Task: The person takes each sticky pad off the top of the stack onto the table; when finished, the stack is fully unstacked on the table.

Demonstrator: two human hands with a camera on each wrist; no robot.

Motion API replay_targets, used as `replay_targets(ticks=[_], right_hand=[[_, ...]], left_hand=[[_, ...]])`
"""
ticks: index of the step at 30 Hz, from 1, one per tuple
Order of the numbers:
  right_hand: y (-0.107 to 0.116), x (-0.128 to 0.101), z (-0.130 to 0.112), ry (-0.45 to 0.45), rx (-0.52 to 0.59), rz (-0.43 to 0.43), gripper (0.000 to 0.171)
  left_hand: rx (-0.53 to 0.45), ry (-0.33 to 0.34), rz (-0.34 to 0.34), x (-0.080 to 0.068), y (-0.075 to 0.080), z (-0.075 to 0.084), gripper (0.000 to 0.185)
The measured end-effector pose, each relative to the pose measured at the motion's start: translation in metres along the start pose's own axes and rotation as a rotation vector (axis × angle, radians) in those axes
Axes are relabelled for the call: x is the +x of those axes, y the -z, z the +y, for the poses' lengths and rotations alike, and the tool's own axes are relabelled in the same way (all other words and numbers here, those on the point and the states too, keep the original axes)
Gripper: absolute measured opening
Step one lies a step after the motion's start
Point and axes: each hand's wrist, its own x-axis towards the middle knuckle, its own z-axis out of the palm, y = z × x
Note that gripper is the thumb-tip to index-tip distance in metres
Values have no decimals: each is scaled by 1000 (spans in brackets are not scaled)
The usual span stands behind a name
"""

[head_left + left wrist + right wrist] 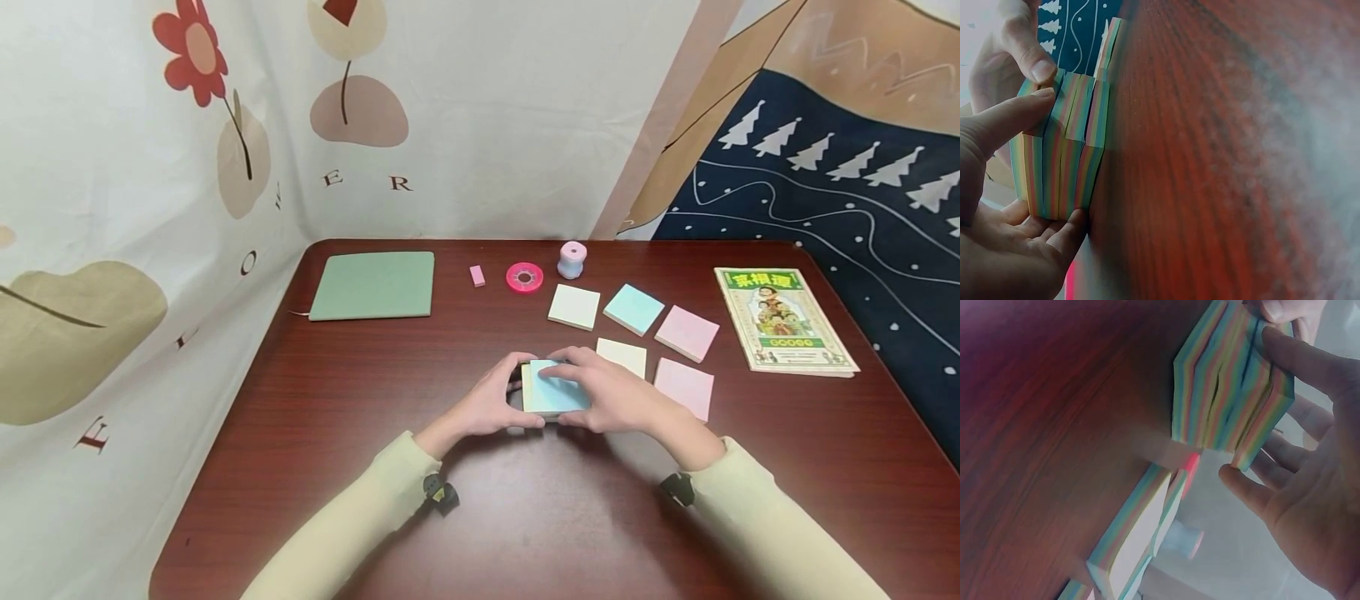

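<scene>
Both hands are at a stack of sticky note pads (555,395) in the middle of the table, a light blue pad on top. Striped, many-coloured edges of the pads (1063,165) show in the left wrist view. My left hand (487,402) grips the stack's left side, thumb at the near face and fingers at the far face. From the right, my right hand (622,394) holds the top pad between thumb and fingers, one finger lying over its upper face. In the right wrist view the uppermost pad (1266,419) sits slightly out of line with those below.
Several loose pads lie right of the stack, among them a white pad (573,307), a blue pad (633,309) and a pink pad (684,388). Farther back are a green notebook (372,286), a small pink block (477,276), a pink ring (511,277), a spool-shaped object (572,265) and a booklet (787,321).
</scene>
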Motion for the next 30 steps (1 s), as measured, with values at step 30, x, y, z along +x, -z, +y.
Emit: replay_targets(ticks=[30], right_hand=[[2, -156, 10, -340, -121, 100, 65]], left_hand=[[-5, -17, 18, 0, -2, 0, 81]])
